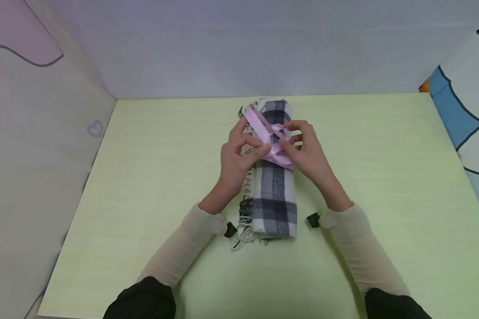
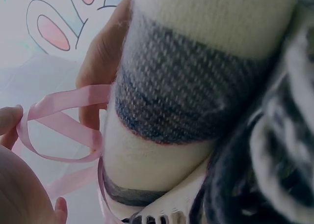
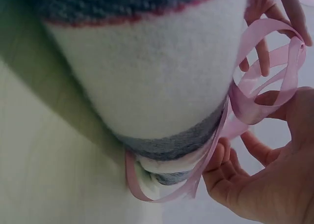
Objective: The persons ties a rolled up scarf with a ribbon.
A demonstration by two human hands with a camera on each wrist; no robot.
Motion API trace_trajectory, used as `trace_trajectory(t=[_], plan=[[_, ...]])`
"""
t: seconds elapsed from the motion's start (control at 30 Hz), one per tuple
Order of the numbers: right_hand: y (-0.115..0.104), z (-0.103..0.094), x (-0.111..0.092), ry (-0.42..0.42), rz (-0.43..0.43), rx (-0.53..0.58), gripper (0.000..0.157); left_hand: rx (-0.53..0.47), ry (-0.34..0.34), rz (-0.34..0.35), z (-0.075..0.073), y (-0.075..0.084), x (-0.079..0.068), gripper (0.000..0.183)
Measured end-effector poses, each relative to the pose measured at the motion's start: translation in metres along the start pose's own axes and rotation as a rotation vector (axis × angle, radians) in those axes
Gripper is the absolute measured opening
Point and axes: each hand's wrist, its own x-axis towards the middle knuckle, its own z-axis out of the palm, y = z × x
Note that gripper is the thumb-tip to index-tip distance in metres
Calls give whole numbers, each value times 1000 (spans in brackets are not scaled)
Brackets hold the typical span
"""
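A rolled plaid scarf [image 1: 274,186] in white, grey and dark blue lies lengthwise on the table, its fringe [image 1: 246,212] along the left side. Pink ribbon [image 1: 257,124] runs round its upper half, with loops standing off the top. My left hand [image 1: 234,161] pinches the ribbon between thumb and fingers, one finger stretched up under a long band. From the right, my right hand [image 1: 309,153] holds a small ribbon loop at thumb and fingertips. In the right wrist view, the ribbon [image 3: 132,177] also passes beneath the roll.
A pale yellow-green table [image 1: 163,155] carries the scarf. Behind it rises a plain light wall [image 1: 263,53], with printed panels [image 1: 455,106] at the sides. Small black devices [image 1: 313,220] sit at both sleeve cuffs.
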Motion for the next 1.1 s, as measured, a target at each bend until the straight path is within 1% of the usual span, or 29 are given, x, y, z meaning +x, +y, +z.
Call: trace_trajectory(t=[0.07,0.13,0.23,0.3,0.37,0.5,0.63,0.73,0.83,0.93,1.0,1.1], plan=[[-3,0,-2,20,-38,-72,46,33,-6,46,-1,0,1,8],[-8,-1,-4,46,-90,-111,43,68,-4,83,-2,1,2,6],[-15,-5,-9,71,-185,-101,33,115,10,121,-3,2,3,7],[-21,-7,-12,59,-232,-79,29,136,25,136,-4,4,3,7],[-26,-10,-15,29,-261,-84,30,154,39,146,-4,5,3,7],[-38,-15,-24,-65,-270,-171,39,174,54,138,-5,7,3,7],[-50,-17,-34,-173,-238,-273,48,186,69,113,-6,8,3,7],[-57,-16,-41,-202,-223,-367,51,185,86,100,-5,9,2,8],[-60,-11,-46,-187,-228,-460,51,177,99,105,-5,9,2,8],[-60,-4,-48,-142,-238,-501,47,168,103,117,-4,8,2,7],[-59,0,-47,-106,-240,-501,41,164,98,126,-3,8,3,7],[-56,3,-45,-48,-239,-450,30,157,92,132,-1,7,3,6]])
